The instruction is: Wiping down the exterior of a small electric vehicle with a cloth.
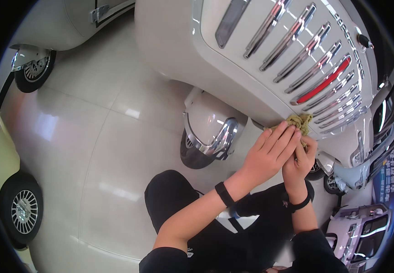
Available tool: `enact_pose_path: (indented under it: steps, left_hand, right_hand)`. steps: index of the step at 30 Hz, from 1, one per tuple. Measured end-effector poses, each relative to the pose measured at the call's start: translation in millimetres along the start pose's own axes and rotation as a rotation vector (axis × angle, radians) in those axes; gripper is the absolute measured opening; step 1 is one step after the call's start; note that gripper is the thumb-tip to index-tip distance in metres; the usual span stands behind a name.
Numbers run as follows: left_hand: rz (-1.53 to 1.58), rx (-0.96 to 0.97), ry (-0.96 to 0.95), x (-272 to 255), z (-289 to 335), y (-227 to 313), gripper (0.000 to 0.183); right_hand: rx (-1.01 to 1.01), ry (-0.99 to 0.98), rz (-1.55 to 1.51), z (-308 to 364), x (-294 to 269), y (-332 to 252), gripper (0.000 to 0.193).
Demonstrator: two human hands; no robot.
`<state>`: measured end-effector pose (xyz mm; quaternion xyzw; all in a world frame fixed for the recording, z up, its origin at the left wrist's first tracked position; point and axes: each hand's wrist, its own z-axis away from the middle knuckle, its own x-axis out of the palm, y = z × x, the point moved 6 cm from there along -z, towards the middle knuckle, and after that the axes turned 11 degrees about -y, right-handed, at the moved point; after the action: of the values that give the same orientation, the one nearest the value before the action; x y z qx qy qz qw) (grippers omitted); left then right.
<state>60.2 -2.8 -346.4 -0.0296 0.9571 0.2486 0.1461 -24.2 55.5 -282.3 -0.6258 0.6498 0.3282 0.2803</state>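
My left hand (264, 157), straight fingers mostly together, part-hides crumpled olive-yellow cloth (301, 121); how my right hand (298, 166) grips, I can't tell.

Black clothes (229, 255) and a black band at each wrist, as I see them over my remote view.
I make out a left sleeve (166, 260) and a right sleeve (315, 248), both black, plain and short, leaving the left forearm (190, 218) and right forearm (305, 221) bare. The left band (224, 194) is flat and smooth, like a watch strap; the right band (300, 204) is also black and wraps snugly. My left hand (270, 152) and right hand (298, 166) are ungloved. The trousers (169, 193) are black too. Beside the left sleeve sits a pale marking (190, 252), too small for me to make out.
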Motion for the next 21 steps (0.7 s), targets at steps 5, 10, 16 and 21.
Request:
enact_pose_path:
  steps: [5,10,16,21]
  left_hand:
    - [-0.022,0.071,-0.02,-10,13,-12,0.051]
    - [-0.063,-0.004,-0.091,-19,42,-33,0.055]
    - [-0.024,-0.117,-0.278,-33,41,-84,0.056]
    - [0.035,-0.233,-0.397,-40,41,-121,0.045]
  right_hand:
    - [0.001,-0.039,-0.044,3,6,-16,0.036]
    - [-0.07,-0.183,-0.328,18,42,-18,0.037]
    - [0.017,-0.37,-0.562,12,108,-6,0.043]
    - [0.064,-0.263,-0.561,0,128,-15,0.047]
